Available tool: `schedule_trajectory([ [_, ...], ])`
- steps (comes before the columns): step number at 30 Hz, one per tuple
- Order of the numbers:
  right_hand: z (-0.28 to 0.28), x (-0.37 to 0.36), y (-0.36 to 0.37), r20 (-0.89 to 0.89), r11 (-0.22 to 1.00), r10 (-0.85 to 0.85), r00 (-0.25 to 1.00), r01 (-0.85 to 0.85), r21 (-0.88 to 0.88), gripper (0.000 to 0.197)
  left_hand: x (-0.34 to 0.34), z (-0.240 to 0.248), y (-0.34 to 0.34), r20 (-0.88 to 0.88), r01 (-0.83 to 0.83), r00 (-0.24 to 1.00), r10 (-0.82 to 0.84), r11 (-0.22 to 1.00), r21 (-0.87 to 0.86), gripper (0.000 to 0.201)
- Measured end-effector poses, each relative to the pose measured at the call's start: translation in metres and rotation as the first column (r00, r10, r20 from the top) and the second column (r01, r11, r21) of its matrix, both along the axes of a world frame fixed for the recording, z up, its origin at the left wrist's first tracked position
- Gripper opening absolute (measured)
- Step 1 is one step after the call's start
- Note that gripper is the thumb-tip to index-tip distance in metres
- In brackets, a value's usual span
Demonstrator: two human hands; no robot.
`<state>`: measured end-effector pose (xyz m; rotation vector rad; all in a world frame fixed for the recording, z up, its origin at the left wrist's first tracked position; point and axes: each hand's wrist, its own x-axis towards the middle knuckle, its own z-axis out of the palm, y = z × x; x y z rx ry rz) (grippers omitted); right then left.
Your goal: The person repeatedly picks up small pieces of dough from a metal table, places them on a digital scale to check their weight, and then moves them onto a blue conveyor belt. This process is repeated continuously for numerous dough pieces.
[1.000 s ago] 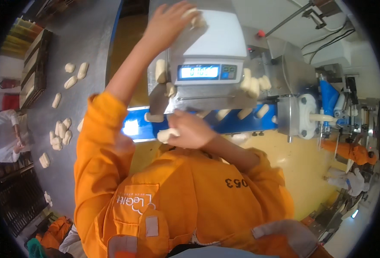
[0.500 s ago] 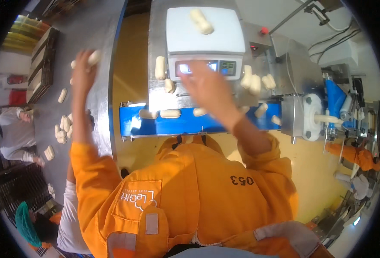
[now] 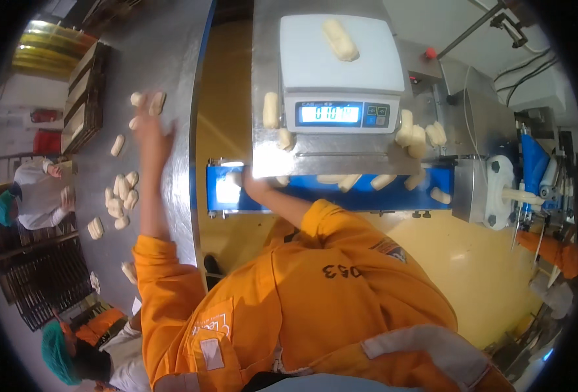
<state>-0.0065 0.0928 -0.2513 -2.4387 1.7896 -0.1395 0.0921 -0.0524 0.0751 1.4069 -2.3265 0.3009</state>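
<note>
My left hand [image 3: 153,130] is over the steel table on the left, its thumb apart from the fingers. A pale dough roll [image 3: 157,102] lies right at its fingertips, with another roll [image 3: 136,98] just beside them. My right hand [image 3: 256,186] is low over the left part of the blue conveyor belt [image 3: 302,200], next to a dough roll [image 3: 235,178] there; its fingers are mostly hidden and blurred. On the white pan of the weighing scale [image 3: 341,121] rests a piece of two dough rolls side by side [image 3: 340,40]. The scale's display is lit.
More dough rolls [image 3: 120,196] are clustered on the left table, and others [image 3: 413,134] sit beside the scale. A steel machine with a white outlet [image 3: 498,193] stands at the belt's right end. Co-workers [image 3: 37,196] are at the left table's far side and lower left.
My right hand has moved from in front of the scale down and left to the belt. My left hand has let go of a dough roll on the table. The whole view has shifted slightly.
</note>
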Motion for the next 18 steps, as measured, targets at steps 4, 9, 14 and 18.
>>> schedule_trajectory([
  [4, 0.115, -0.021, 0.014, 0.184, 0.976, 0.158, 0.97, -0.181, 0.118, 0.022, -0.148, 0.04, 0.011, 0.005, 0.455, 0.89, -0.455, 0.89, 0.002, 0.062],
  [9, 0.252, -0.094, 0.069, 0.532, 0.952, 0.067, 0.844, -0.214, 0.22, 0.031, -0.262, 0.001, -0.045, 0.212, 0.688, 0.721, -0.66, 0.719, -0.098, 0.057],
  [14, 0.373, -0.195, 0.083, 0.544, 0.991, -0.134, 0.828, 0.112, 0.073, 0.045, -0.28, 0.028, -0.04, 0.166, 0.649, 0.727, -0.666, 0.746, 0.151, 0.046],
  [18, 0.42, -0.232, 0.035, 0.44, 0.791, -0.052, 0.897, 0.305, -0.529, 0.026, -0.182, 0.008, -0.029, -0.548, 0.527, 0.722, -0.423, 0.849, 0.04, 0.038],
])
